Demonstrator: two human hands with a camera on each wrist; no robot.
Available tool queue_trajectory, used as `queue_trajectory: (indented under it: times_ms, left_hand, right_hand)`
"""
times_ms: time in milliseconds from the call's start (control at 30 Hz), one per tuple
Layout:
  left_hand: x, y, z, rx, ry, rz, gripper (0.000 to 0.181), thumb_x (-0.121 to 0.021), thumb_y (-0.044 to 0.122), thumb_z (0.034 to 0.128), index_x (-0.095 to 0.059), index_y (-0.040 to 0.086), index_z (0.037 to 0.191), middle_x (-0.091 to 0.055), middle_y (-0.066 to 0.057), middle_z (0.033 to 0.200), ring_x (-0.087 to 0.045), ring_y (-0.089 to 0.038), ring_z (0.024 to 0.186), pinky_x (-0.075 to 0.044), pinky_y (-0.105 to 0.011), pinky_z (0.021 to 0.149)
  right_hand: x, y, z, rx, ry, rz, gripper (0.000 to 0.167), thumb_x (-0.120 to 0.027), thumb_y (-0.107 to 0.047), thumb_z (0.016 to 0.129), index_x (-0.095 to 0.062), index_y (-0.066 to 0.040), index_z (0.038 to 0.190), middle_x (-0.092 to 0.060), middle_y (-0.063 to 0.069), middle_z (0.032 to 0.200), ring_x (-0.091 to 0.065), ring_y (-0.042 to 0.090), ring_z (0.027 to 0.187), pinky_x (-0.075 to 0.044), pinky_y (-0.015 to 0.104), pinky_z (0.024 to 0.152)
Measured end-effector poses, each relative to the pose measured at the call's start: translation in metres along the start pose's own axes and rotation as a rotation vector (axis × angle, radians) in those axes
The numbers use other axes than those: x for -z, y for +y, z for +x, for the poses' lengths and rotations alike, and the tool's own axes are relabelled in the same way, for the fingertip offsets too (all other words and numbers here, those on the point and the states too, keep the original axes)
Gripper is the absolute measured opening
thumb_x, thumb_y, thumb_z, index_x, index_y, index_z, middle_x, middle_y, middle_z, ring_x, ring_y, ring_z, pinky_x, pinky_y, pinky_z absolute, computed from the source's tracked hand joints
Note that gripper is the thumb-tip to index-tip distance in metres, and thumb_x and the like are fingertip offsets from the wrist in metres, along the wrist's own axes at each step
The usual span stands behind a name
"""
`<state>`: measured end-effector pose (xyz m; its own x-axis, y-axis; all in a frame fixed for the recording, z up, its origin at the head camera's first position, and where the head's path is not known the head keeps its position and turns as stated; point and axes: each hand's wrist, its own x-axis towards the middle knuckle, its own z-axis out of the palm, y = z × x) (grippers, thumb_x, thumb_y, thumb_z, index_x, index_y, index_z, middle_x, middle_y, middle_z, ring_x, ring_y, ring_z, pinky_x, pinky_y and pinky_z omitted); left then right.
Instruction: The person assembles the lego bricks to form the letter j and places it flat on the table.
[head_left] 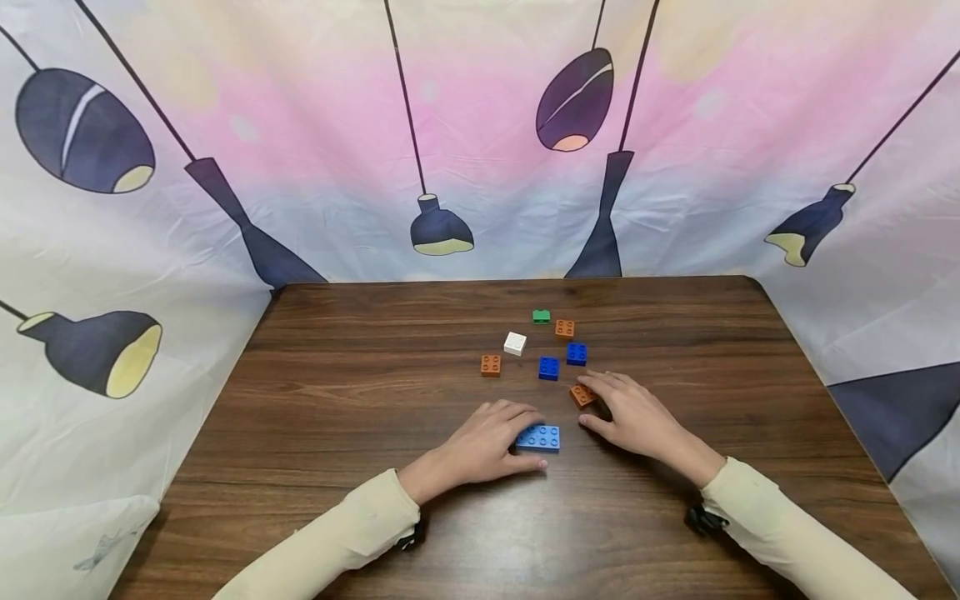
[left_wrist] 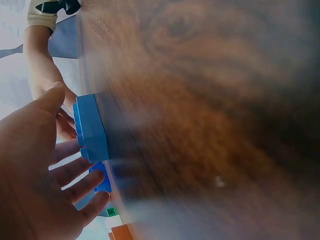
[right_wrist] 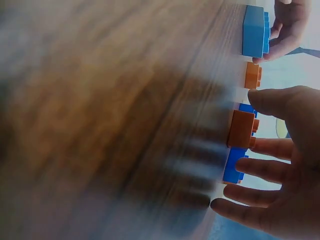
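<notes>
On the wooden table lies a light blue eight-stud building brick (head_left: 542,438), studs up. My left hand (head_left: 487,442) is at its left end, the fingers reaching over the far side and the thumb apart on the near side. In the left wrist view the fingers of that hand (left_wrist: 35,165) are spread beside the brick (left_wrist: 94,129). An orange four-stud brick (head_left: 581,395) sits slightly turned by the fingertips of my right hand (head_left: 637,417). The right wrist view shows the thumb apart from that orange brick (right_wrist: 241,129); whether the index finger touches it I cannot tell.
Beyond the hands stand two dark blue bricks (head_left: 549,368), a white brick (head_left: 514,343), a green brick (head_left: 541,317), and two more orange bricks, one at left (head_left: 491,365) and one farther back (head_left: 565,328). A lamp-patterned cloth (head_left: 480,167) hangs behind the table (head_left: 360,350).
</notes>
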<state>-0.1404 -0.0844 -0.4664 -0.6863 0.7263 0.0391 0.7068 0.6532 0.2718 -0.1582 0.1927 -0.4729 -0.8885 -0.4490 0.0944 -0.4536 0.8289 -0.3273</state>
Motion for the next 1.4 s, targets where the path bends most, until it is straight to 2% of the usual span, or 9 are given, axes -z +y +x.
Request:
queue_trajectory:
  times_ms: [367,767,1000,1100,1400]
  left_hand:
    - [0.001,-0.003,0.009,-0.022,0.021,0.024,0.049,-0.069,0.048,0.0962,-0.068,0.012,0.131,-0.065,-0.003,0.126,-0.057,-0.018,0.112,-0.047,-0.036,0.095]
    - [-0.002,-0.008,0.014,-0.044,0.033,0.005,0.043,-0.072,0.039,0.0954,-0.07,0.007,0.124,-0.069,-0.003,0.114,-0.061,-0.015,0.102,-0.049,-0.032,0.096]
    - [0.0,-0.011,0.018,0.001,0.015,-0.056,0.041,-0.071,0.037,0.0972,-0.069,0.009,0.127,-0.069,-0.003,0.117,-0.061,-0.015,0.103,-0.05,-0.031,0.091]
    - [0.0,-0.014,0.021,0.017,0.009,-0.077,0.04,-0.07,0.037,0.0977,-0.069,0.01,0.127,-0.069,-0.003,0.118,-0.062,-0.015,0.104,-0.051,-0.032,0.092]
    - [0.0,-0.022,0.028,0.028,0.024,-0.111,0.04,-0.07,0.036,0.0978,-0.069,0.01,0.128,-0.069,-0.002,0.118,-0.061,-0.015,0.104,-0.049,-0.034,0.092]
  right_hand:
    - [0.0,-0.001,0.002,0.011,0.003,-0.006,0.058,-0.078,-0.027,0.093,-0.058,-0.005,0.142,-0.063,0.019,0.136,-0.059,0.04,0.124,-0.047,0.058,0.1]
    - [0.0,0.0,0.005,0.028,0.045,-0.008,0.044,-0.081,-0.015,0.089,-0.067,-0.005,0.13,-0.072,0.015,0.119,-0.069,0.033,0.104,-0.056,0.051,0.083]
    - [0.0,0.0,0.005,0.018,0.058,0.0,0.041,-0.082,-0.02,0.089,-0.069,-0.005,0.124,-0.073,0.013,0.112,-0.07,0.029,0.096,-0.056,0.048,0.076]
    - [0.001,0.0,0.005,0.013,0.077,0.01,0.04,-0.082,-0.023,0.089,-0.07,-0.004,0.122,-0.074,0.013,0.112,-0.071,0.029,0.095,-0.056,0.047,0.075]
    - [0.003,-0.003,0.005,0.012,0.116,0.054,0.039,-0.081,-0.027,0.09,-0.071,-0.004,0.12,-0.073,0.013,0.116,-0.071,0.031,0.103,-0.056,0.05,0.084]
